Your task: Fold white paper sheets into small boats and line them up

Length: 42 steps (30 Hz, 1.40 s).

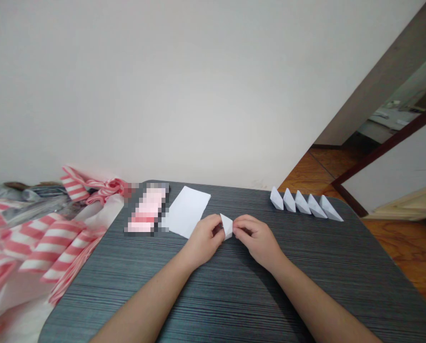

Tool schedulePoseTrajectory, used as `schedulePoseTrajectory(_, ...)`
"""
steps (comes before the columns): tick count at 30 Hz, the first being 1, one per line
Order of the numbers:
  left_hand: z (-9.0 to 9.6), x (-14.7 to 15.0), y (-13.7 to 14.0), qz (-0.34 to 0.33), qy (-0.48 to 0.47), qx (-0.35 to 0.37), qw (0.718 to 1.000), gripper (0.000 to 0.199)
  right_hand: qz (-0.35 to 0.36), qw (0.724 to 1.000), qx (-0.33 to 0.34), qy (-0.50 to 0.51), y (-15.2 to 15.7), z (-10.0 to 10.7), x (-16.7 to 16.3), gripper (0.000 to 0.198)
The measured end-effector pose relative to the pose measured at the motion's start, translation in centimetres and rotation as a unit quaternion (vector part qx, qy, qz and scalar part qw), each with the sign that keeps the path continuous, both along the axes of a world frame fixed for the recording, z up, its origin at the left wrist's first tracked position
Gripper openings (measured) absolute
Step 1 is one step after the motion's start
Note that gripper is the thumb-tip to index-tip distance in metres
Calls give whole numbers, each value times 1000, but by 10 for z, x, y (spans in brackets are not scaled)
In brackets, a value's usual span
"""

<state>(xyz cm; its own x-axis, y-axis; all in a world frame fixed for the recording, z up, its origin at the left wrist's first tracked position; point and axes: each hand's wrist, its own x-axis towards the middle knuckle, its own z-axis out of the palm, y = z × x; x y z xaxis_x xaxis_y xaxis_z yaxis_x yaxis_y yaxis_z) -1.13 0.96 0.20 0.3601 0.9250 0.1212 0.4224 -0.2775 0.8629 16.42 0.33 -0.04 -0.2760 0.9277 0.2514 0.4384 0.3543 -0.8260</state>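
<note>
Between my two hands is a small folded piece of white paper (227, 226), with a pointed top corner. My left hand (206, 238) is closed on its left side, thumb and fingers pinching it. On its right edge, the fingertips of my right hand (258, 238) pinch the paper as well. White paper sheets (187, 209) lie flat on the table just behind my left hand. Off to the right, several folded white paper boats (302, 204) stand in a row near the table's back edge.
The dark wood-grain table (213, 295) has its back edge near a pale wall (198, 85). A blurred-out pink and white item (147, 209) lies left of the sheets. Red-and-white striped cloth (45, 243) is heaped beyond the left edge. Wooden flooring (302, 166) shows at right.
</note>
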Motion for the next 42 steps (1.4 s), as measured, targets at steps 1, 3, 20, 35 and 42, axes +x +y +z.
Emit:
schedulePoseTrajectory(1, 0, 0, 0, 0, 5, 5, 1000, 12, -2, 1000, -4, 1, 0, 0, 0, 16)
schedulePoseTrajectory(3, 0, 0, 0, 1, 12, 15, 1000, 13, -3, 1000, -12, 1, 1, -2, -1, 16)
schedulePoseTrajectory(20, -3, -1, -1, -8, -15, -4, 1000, 15, -1, 1000, -25, 10, 1, -5, -1, 14)
schedulePoseTrajectory(35, 0, -3, -1, -16, -12, -5, 1000, 17, 27, 999, -19, 11, 0, 1, 0, 17)
schedulePoseTrajectory(42, -1, -2, 0, -12, -20, -1, 1000, 17, 24, 1000, -15, 5, 1, 0, 0, 19)
